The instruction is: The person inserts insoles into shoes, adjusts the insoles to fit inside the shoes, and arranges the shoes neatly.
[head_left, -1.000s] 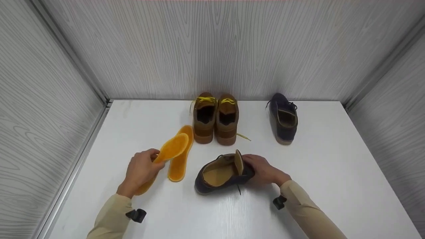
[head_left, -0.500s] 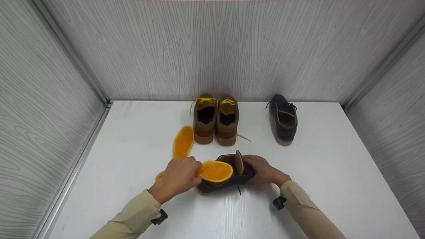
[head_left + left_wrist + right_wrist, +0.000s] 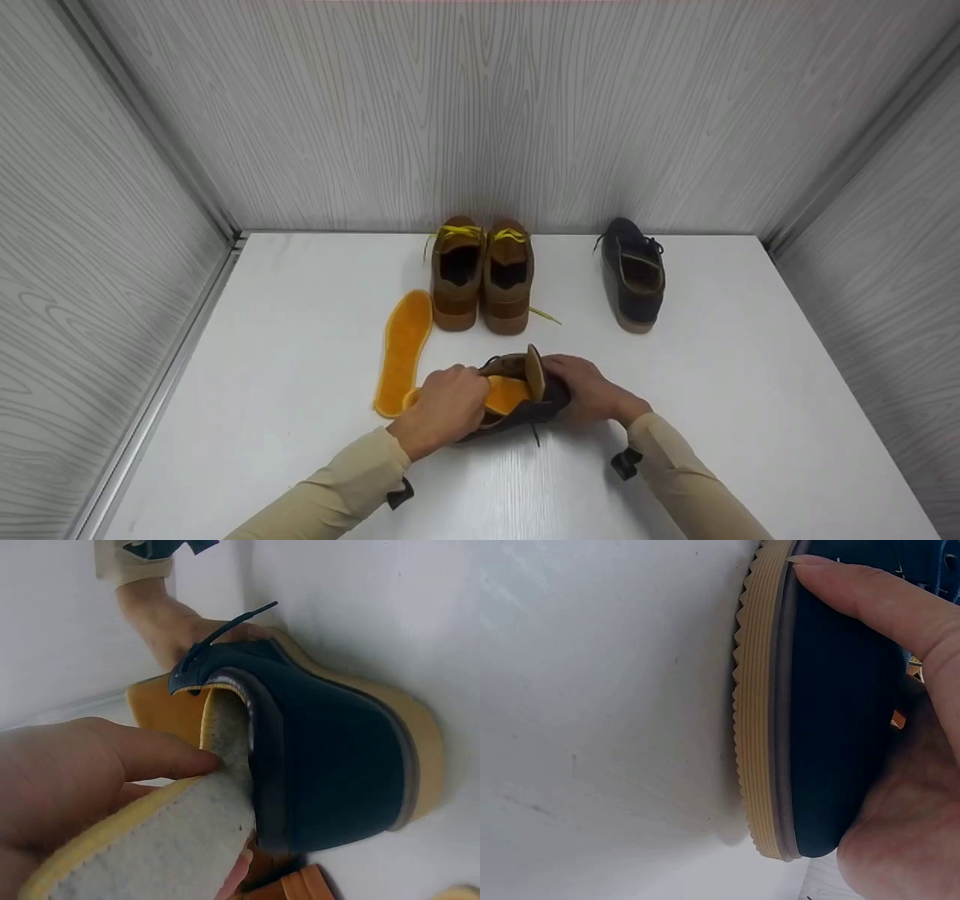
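My left hand (image 3: 442,405) pinches an orange insole (image 3: 508,393) with a pale rim and grey felt underside (image 3: 161,840). The insole's front part lies inside the opening of a dark blue shoe (image 3: 337,757), while its heel end sticks out behind my fingers. My right hand (image 3: 589,388) grips that shoe round the toe, thumb along the side just above the ridged tan sole (image 3: 761,705). The shoe's tongue (image 3: 535,373) stands upright in front of the insole's tip. A second orange insole (image 3: 405,349) lies flat on the table, left of the shoe.
Two brown shoes (image 3: 457,292) with yellow laces stand side by side at the back middle. The other dark blue shoe (image 3: 634,276) is at the back right. Wood-grain panels (image 3: 480,112) enclose the white table (image 3: 720,360) at the back and both sides.
My left hand has carried the insole rightward from beside the other insole and into the shoe's opening. My right hand has kept its grip on the toe.
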`<state>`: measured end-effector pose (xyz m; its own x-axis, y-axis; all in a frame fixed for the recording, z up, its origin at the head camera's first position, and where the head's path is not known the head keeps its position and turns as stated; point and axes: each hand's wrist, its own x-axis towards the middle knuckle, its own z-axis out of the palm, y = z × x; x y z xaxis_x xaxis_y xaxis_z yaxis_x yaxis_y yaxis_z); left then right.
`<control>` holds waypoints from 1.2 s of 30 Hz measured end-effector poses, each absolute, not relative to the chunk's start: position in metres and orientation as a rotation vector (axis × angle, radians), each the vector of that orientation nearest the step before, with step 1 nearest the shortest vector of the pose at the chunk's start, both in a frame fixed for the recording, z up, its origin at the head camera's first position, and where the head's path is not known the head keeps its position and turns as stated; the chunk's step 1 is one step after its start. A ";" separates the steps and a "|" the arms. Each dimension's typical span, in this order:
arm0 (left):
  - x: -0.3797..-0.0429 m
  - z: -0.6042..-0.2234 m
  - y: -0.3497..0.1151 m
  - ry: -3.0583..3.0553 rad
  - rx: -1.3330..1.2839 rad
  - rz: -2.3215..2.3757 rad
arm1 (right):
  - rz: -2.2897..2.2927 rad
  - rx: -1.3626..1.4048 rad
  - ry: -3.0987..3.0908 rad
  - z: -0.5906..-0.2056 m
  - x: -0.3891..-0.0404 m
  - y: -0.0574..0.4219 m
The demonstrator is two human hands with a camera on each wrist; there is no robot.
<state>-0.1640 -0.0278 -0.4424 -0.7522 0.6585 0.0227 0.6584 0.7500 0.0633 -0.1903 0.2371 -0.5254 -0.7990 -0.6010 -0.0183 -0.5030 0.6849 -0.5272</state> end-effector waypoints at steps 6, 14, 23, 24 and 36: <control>-0.170 -0.458 -0.008 2.901 1.197 0.146 | -0.766 -0.937 2.744 -0.527 -0.190 0.234; -0.188 -0.485 0.010 2.794 1.333 0.390 | -0.800 -0.986 2.759 -0.530 -0.189 0.234; -0.207 -0.507 0.020 2.720 1.298 0.597 | -0.794 -1.013 2.781 -0.531 -0.192 0.232; -0.208 -0.508 0.019 2.720 1.292 0.597 | -0.793 -1.013 2.780 -0.531 -0.192 0.232; -0.191 -0.480 -0.007 2.773 1.218 0.319 | -0.775 -0.942 2.768 -0.528 -0.188 0.237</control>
<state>-0.1908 -0.0074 -0.4802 -0.6762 0.7368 -0.0036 0.7167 0.6588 0.2287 -0.1884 0.2374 -0.5283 -0.7999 -0.5978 0.0528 -0.5383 0.6757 -0.5036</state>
